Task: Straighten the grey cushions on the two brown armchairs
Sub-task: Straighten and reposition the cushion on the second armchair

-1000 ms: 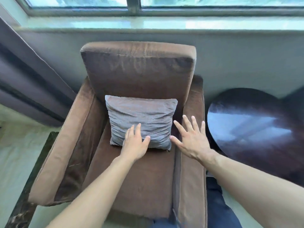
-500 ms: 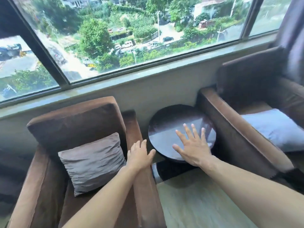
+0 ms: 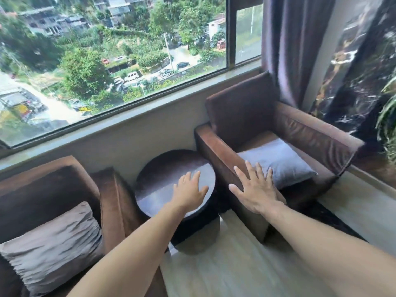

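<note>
Left hand (image 3: 188, 192) flat over round desk (image 3: 158, 179), grip open, holding nothing. Right hand (image 3: 256, 190) spread, empty, over near arm of right armchair (image 3: 216, 146), reaching twd flat grey cushion (image 3: 282, 159). Lies on seat by front edge, not vs backrest; prob next to prop up. Left armchair (image 3: 51, 179): its cushion (image 3: 53, 243) already leaning upright on backrest. Room to move: bare floor (image 3: 225, 271) btw chairs; desk edge close to both arms, curtain (image 3: 289, 46) behind right chair.
</note>
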